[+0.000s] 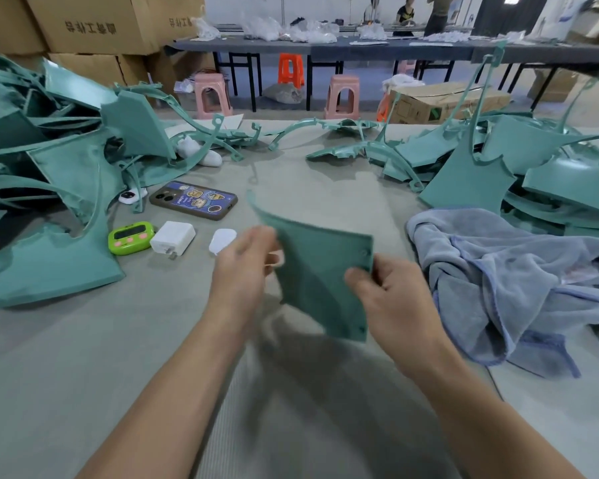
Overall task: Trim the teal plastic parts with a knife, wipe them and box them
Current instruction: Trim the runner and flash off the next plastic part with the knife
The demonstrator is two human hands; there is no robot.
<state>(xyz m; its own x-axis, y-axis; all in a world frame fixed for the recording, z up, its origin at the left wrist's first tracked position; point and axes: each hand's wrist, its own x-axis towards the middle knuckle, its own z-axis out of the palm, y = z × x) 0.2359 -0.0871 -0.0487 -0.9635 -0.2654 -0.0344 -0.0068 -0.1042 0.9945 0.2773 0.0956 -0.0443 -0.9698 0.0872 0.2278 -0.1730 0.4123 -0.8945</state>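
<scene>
I hold a flat teal plastic part (pixel 317 271) above the middle of the grey table (pixel 83 357). My left hand (pixel 244 267) pinches its left edge, and my right hand (pixel 388 292) grips its right edge with the thumb on the face. A crumpled blue-grey cloth (pixel 519 285) lies just to the right of my right hand. Piles of teal parts with runners sit at the left (pixel 56 160) and at the right (pixel 498 167). No knife shows in view.
On the table left of my hands lie a phone (pixel 194 200), a green timer (pixel 130 236), a white charger (pixel 172 238) and a small white case (pixel 222 240). Cardboard boxes (pixel 94 25) stand at the back left. Stools, a long table and people are far behind.
</scene>
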